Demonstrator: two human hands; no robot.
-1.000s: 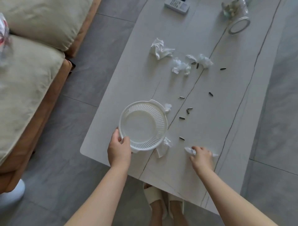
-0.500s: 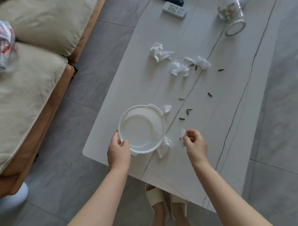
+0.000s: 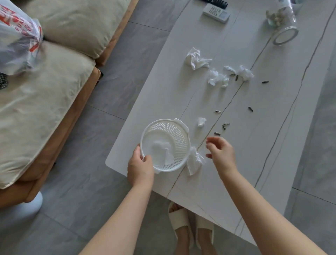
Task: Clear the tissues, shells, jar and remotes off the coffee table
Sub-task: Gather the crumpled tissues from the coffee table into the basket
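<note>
My left hand (image 3: 140, 166) grips the near rim of a white round basket (image 3: 179, 135) at the near left corner of the white coffee table (image 3: 163, 94). One crumpled tissue (image 3: 161, 150) lies inside it. My right hand (image 3: 221, 152) hovers just right of the basket, fingers apart and empty. A tissue (image 3: 195, 161) lies against the basket's right side, and a small one (image 3: 201, 121) beyond it. More crumpled tissues (image 3: 197, 59) lie mid-table. Dark seed shells (image 3: 225, 125) are scattered around. A glass jar (image 3: 281, 21) lies on its side at the far right, beside a white remote (image 3: 216, 13) and a dark remote (image 3: 216, 2).
A beige sofa (image 3: 45, 94) stands left of the table, with a plastic bag (image 3: 18, 40) on its cushions. A strip of grey tiled floor separates sofa and table. My slippered feet (image 3: 191, 223) stand at the table's near edge.
My right hand picked a tissue off the near table edge, carried it left and let it go into the basket. It now hovers empty. My left hand kept its grip.
</note>
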